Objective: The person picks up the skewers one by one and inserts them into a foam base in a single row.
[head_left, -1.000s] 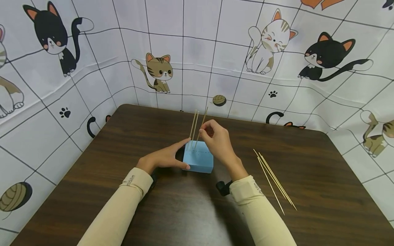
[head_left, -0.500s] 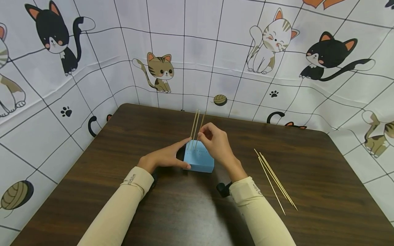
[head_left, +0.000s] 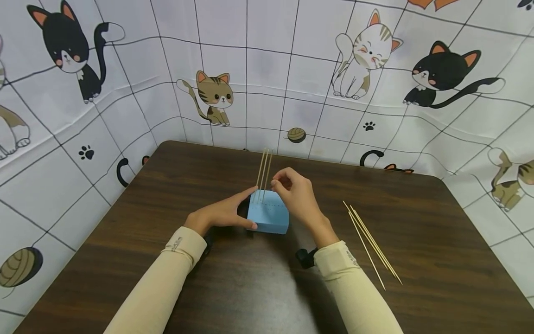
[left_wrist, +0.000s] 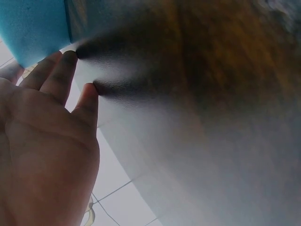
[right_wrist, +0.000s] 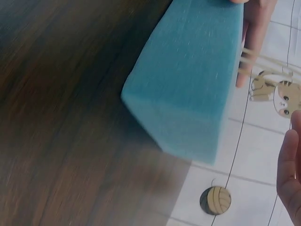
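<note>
A pale blue foam block (head_left: 269, 217) with rows of small holes in its top lies on the table. Three thin wooden skewers (head_left: 269, 169) stand upright near its back left, leaning slightly right. My left hand (head_left: 219, 215) holds the block from the left, thumb at the front corner, index finger at the back corner. In the left wrist view, its other fingers (left_wrist: 61, 77) stretch along the block's lower side. My right hand (head_left: 297, 192) hovers just right of the skewers, fingers loosely bent, holding nothing. The right wrist view catches part of that hand at its edge.
Several loose skewers (head_left: 371, 241) lie on the dark wooden table (head_left: 250, 287), to the right of my right forearm. Behind the table hangs a white sheet (head_left: 267, 69) printed with cats and grid lines.
My right hand has lowered the third skewer into the block and let go of it, then moved slightly right. The skewer now stands beside the other two. My left hand stays on the block.
</note>
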Available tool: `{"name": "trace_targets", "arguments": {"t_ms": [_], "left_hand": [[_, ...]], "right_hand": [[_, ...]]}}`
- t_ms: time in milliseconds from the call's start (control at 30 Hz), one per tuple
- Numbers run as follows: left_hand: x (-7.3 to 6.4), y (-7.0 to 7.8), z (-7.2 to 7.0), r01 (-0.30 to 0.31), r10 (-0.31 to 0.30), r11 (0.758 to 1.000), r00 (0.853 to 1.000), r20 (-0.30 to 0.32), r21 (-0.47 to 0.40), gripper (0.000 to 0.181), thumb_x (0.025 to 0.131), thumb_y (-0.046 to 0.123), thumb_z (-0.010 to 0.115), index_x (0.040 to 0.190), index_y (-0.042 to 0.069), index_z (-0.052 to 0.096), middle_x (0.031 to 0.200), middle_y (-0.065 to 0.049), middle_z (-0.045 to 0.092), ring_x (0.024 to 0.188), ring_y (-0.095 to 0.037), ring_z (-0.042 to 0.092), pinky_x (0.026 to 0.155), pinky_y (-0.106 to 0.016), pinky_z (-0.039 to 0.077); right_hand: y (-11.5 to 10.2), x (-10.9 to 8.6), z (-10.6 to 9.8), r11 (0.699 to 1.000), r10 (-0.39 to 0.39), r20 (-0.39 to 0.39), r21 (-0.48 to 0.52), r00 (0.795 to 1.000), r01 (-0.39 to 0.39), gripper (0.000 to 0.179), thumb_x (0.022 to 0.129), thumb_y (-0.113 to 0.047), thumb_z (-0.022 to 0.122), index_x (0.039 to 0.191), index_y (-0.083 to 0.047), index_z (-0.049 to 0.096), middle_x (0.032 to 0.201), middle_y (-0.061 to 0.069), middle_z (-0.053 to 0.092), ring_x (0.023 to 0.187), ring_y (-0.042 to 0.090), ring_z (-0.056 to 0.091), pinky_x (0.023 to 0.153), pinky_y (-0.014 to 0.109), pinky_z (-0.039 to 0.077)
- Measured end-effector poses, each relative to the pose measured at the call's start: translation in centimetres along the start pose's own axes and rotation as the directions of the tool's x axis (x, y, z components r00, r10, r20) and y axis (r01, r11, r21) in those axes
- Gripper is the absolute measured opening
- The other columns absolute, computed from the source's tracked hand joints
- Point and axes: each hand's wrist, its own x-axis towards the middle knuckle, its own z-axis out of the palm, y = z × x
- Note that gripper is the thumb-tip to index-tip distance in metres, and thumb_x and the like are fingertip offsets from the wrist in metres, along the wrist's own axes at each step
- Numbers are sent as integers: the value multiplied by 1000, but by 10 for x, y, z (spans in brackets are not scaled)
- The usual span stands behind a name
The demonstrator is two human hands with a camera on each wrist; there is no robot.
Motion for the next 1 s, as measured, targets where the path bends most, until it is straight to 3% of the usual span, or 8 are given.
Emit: {"name": "trace_targets", "arguments": {"t_ms": [300, 600, 833, 1000], "left_hand": [[-1, 0, -1, -15, 15, 1000, 1000, -4, -5, 111, 81, 44, 79, 161, 22, 6, 166, -9, 8, 152, -33, 13, 118, -58, 18], [0, 0, 1, -19, 19, 1000, 1000, 6, -14, 111, 82, 45, 79, 161, 23, 4, 167, -9, 6, 152, -34, 11, 118, -60, 18], [2, -3, 3, -14, 14, 1000, 1000, 3, -23, 112, 81, 45, 79, 161, 22, 5, 167, -10, 6, 152, -35, 11, 118, -61, 17], [3, -4, 3, -14, 14, 1000, 1000, 7, -26, 113, 81, 46, 79, 161, 23, 3, 167, -10, 5, 152, -36, 10, 117, -62, 16]], "right_hand": [[23, -13, -35, 991, 81, -24, -102, 996, -83, 7, 97, -13, 65, 100, -7, 65, 91, 7, 68, 83, 22, 62, 75, 34, 52], [52, -40, -86, 936, 231, -26, -267, 973, -230, 14, 97, -17, 64, 105, -5, 67, 95, 10, 67, 84, 24, 59, 73, 37, 48], [77, -69, -134, 866, 363, -44, -352, 931, -355, 19, 99, -19, 59, 107, -4, 66, 95, 11, 68, 85, 24, 60, 72, 36, 48], [87, -87, -156, 819, 463, 11, -389, 886, -423, 20, 98, -18, 59, 105, -1, 66, 86, 11, 69, 76, 22, 64, 66, 33, 48]]}}
